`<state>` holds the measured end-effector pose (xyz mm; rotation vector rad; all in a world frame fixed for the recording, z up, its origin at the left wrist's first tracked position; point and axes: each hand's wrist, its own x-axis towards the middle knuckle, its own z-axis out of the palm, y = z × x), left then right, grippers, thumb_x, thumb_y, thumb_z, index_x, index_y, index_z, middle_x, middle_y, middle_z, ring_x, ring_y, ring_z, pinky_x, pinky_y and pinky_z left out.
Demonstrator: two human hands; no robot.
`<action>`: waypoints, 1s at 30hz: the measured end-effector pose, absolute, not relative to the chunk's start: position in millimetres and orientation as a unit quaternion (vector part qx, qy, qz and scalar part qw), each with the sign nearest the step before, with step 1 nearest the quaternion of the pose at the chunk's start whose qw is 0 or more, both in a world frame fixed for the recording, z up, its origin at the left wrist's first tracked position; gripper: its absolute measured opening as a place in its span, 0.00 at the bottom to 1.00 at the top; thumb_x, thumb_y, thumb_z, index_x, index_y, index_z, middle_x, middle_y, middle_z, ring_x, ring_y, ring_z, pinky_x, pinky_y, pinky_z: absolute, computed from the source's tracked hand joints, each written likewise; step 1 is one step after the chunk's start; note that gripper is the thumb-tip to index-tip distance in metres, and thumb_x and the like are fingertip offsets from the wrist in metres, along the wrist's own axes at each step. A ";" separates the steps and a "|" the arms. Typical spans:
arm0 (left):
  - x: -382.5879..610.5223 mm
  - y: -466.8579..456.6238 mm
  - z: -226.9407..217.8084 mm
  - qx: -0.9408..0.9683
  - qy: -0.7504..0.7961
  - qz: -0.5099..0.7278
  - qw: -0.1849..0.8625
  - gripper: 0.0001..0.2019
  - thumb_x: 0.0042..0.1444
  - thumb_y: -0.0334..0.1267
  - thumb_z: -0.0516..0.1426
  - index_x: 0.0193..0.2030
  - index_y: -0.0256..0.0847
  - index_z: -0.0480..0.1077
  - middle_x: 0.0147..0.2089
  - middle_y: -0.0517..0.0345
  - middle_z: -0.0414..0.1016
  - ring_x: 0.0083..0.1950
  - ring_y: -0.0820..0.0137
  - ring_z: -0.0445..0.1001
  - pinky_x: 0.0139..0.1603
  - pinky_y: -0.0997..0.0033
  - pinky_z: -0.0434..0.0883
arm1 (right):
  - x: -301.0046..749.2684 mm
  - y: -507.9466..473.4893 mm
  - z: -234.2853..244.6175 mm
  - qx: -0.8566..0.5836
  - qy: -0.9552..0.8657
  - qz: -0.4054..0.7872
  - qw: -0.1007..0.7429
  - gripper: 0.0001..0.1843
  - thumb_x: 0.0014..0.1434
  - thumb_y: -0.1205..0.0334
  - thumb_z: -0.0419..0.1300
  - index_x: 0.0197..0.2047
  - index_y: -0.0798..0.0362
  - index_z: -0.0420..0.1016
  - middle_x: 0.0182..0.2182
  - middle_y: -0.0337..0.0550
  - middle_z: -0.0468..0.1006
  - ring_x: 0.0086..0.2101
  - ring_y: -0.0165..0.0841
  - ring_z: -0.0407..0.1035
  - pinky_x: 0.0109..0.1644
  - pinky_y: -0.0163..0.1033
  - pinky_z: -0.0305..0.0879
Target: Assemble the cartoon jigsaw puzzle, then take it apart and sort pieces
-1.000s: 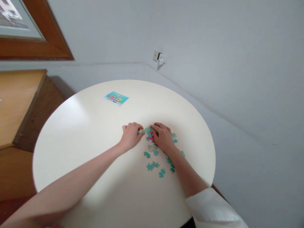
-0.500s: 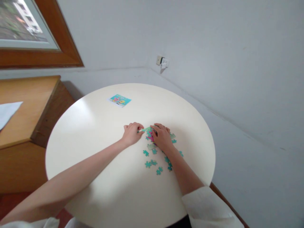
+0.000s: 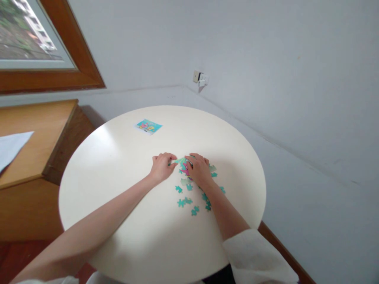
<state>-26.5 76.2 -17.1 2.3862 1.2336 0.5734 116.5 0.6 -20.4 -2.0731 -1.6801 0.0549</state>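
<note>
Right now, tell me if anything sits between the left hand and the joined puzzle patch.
Nothing visible: the left hand touches the joined puzzle patch. The right hand rests on it; loose pieces lie nearer the person.

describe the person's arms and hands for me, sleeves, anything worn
The left hand and right hand are bare: no gloves, and no ring or watch that I can make out. Both forearms are uncovered. The right sleeve is loose white cloth ending near the elbow. The left sleeve, also white, shows only as a sliver at the bottom edge.
</note>
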 end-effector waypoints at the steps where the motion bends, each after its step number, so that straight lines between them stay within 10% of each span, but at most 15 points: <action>1: -26.6 76.0 -17.5 0.851 0.440 0.207 0.198 0.06 0.53 0.35 0.58 0.38 0.43 0.72 0.37 0.58 0.75 0.43 0.64 0.71 0.47 0.62 0.58 | 116.3 0.5 -20.1 -0.756 -0.611 0.020 0.234 0.17 0.60 0.65 0.50 0.50 0.49 0.74 0.52 0.47 0.71 0.53 0.37 0.63 0.57 0.46 0.52; 30: -25.5 63.0 -12.9 0.900 0.375 0.206 0.082 0.07 0.57 0.36 0.54 0.33 0.40 0.73 0.39 0.54 0.75 0.45 0.62 0.68 0.44 0.58 0.54 | 116.6 -0.9 -20.9 -0.746 -0.625 0.001 0.231 0.16 0.61 0.66 0.52 0.47 0.43 0.75 0.52 0.44 0.71 0.52 0.37 0.63 0.56 0.47 0.53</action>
